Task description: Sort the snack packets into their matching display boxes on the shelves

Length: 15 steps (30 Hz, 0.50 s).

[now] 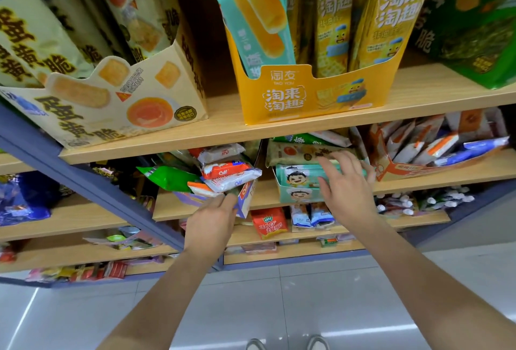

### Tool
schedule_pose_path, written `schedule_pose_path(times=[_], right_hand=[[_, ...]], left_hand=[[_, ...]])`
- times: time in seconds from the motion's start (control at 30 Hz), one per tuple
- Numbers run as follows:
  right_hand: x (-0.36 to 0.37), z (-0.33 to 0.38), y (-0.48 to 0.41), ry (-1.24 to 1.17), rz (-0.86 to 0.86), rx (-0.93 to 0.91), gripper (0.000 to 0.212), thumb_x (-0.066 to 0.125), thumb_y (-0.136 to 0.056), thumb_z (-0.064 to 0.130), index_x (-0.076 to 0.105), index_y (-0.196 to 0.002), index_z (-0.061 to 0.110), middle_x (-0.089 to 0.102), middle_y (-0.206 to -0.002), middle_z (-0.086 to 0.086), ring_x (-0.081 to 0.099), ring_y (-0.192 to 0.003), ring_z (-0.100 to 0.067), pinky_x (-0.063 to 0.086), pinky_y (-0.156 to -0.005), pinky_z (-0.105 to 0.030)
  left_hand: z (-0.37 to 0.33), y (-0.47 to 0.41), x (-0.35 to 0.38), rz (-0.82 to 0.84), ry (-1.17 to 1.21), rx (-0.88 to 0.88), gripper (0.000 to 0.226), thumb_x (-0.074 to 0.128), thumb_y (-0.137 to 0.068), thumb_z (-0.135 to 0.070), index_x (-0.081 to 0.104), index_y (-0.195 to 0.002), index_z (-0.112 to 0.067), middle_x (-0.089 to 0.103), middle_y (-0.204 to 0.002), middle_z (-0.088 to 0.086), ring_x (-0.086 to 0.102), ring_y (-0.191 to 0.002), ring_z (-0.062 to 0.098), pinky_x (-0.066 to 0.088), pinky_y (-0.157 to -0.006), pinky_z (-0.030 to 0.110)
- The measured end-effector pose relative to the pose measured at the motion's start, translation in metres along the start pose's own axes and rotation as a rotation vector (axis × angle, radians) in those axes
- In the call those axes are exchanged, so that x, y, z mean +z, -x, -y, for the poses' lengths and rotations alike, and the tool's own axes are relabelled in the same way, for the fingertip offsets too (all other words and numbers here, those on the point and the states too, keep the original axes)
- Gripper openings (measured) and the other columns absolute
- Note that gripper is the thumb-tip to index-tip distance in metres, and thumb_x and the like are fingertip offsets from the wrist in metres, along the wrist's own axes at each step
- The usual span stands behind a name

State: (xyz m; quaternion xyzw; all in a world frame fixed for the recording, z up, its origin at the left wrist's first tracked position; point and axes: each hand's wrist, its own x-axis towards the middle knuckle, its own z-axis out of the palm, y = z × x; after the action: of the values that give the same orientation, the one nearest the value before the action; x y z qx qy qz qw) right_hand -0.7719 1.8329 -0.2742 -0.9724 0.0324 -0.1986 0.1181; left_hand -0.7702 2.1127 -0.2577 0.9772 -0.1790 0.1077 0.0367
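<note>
A: Cardboard lip, nearest: left hand (212, 224) curls its fingers (230, 199) at the front corner of the purple-edged display box (245, 203) and looks to be pinching it. White-and-orange packets (226, 175) are heaped above and spill over the rim. One green packet (167, 178) lies among them on the left side.

B: Right hand?

A: Right hand (346, 185) is empty, fingers (332, 171) spread and straight over the teal display box (296, 182) with the chef faces. The fingertips are at the lower edge of a beige packet (298, 154) lying flat across that box's top. Touching or just short, cannot tell.

B: So the beige one is the stray?

A: My reading. Its print does not match the teal box. Advice: thumb under and fingers on top at the near long edge, then lift it level so nothing beneath shifts. The left hand should brace its box, since that heap looks ready to slide.

B: Where would it go?

A: Uncertain. Further right, an orange display box (396, 166) holds white-and-orange packets like the left heap, with a blue packet (485, 144) across them. On the upper shelf (223, 129), a cream display box (125, 115) shows similar egg-yolk art, so that is the likely match. The yellow display box (307, 98) beside it carries a teal bag (251, 14), probably another stray.
</note>
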Motion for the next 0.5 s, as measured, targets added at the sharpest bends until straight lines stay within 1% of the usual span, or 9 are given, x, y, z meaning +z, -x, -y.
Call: schedule_pose_path(times=[0.07, 0.13, 0.2, 0.23, 0.33, 0.4, 0.47, 0.5], right_hand=[[-0.005, -0.01, 0.008, 0.002, -0.023, 0.113, 0.034, 0.068, -0.088, 0.02, 0.064, -0.122, 0.019, 0.055, -0.128, -0.014, 0.047, -0.125, -0.034, 0.036, -0.094, -0.058], [-0.008, -0.024, 0.01, -0.038, -0.002, 0.183, 0.029, 0.065, -0.091, 0.016, 0.066, -0.119, 0.015, 0.057, -0.123, -0.016, 0.05, -0.119, -0.038, 0.043, -0.09, -0.056], [-0.006, -0.035, 0.007, -0.101, 0.049, 0.18, 0.024, 0.061, -0.093, 0.007, 0.069, -0.116, 0.008, 0.061, -0.113, -0.017, 0.054, -0.108, -0.039, 0.048, -0.086, -0.05], [-0.005, -0.038, 0.003, -0.121, 0.06, 0.172, 0.023, 0.06, -0.093, 0.004, 0.07, -0.114, 0.006, 0.064, -0.107, -0.017, 0.056, -0.103, -0.039, 0.049, -0.083, -0.047], [-0.007, -0.039, -0.01, -0.148, 0.071, 0.138, 0.023, 0.06, -0.09, -0.003, 0.071, -0.109, 0.003, 0.068, -0.098, -0.015, 0.06, -0.094, -0.036, 0.049, -0.075, -0.038], [-0.01, -0.043, -0.014, -0.148, 0.12, 0.087, 0.023, 0.06, -0.091, 0.0, 0.07, -0.111, 0.006, 0.068, -0.103, -0.012, 0.06, -0.099, -0.033, 0.049, -0.079, -0.037], [-0.02, -0.049, -0.014, -0.197, 0.164, 0.053, 0.025, 0.061, -0.092, 0.002, 0.069, -0.115, 0.007, 0.066, -0.112, -0.01, 0.058, -0.109, -0.031, 0.049, -0.088, -0.038], [-0.027, -0.052, -0.013, -0.233, 0.149, 0.046, 0.026, 0.062, -0.091, 0.002, 0.069, -0.115, 0.007, 0.065, -0.115, -0.01, 0.057, -0.112, -0.03, 0.049, -0.093, -0.039]], left_hand=[[0.0, -0.003, 0.001, -0.02, 0.013, 0.016, 0.029, 0.087, -0.062, -0.008, 0.065, -0.08, -0.012, 0.063, -0.069, 0.003, 0.06, -0.055, 0.024, 0.041, -0.037, 0.027], [-0.005, -0.004, 0.004, -0.03, 0.03, 0.062, 0.026, 0.086, -0.062, -0.007, 0.066, -0.077, -0.013, 0.061, -0.069, 0.003, 0.059, -0.053, 0.024, 0.043, -0.036, 0.027], [-0.023, -0.005, 0.007, -0.025, 0.096, 0.139, 0.023, 0.085, -0.065, -0.007, 0.067, -0.079, -0.014, 0.062, -0.072, 0.002, 0.06, -0.054, 0.024, 0.048, -0.037, 0.031], [-0.035, -0.006, 0.009, -0.025, 0.141, 0.178, 0.022, 0.083, -0.067, -0.006, 0.068, -0.082, -0.014, 0.064, -0.076, 0.002, 0.062, -0.059, 0.024, 0.05, -0.04, 0.033], [-0.072, -0.02, 0.007, -0.036, 0.283, 0.219, 0.021, 0.075, -0.077, -0.006, 0.072, -0.096, -0.013, 0.069, -0.09, 0.002, 0.066, -0.075, 0.023, 0.057, -0.054, 0.035], [-0.091, -0.031, 0.003, -0.035, 0.36, 0.205, 0.02, 0.068, -0.081, -0.007, 0.072, -0.1, -0.014, 0.068, -0.097, 0.0, 0.067, -0.081, 0.021, 0.058, -0.061, 0.034], [-0.106, -0.039, -0.004, -0.039, 0.387, 0.184, 0.02, 0.063, -0.084, -0.011, 0.072, -0.101, -0.018, 0.067, -0.101, -0.004, 0.066, -0.084, 0.018, 0.058, -0.063, 0.034], [-0.112, -0.042, -0.01, -0.043, 0.398, 0.183, 0.02, 0.062, -0.085, -0.013, 0.071, -0.102, -0.019, 0.066, -0.103, -0.006, 0.065, -0.087, 0.017, 0.058, -0.064, 0.035]])
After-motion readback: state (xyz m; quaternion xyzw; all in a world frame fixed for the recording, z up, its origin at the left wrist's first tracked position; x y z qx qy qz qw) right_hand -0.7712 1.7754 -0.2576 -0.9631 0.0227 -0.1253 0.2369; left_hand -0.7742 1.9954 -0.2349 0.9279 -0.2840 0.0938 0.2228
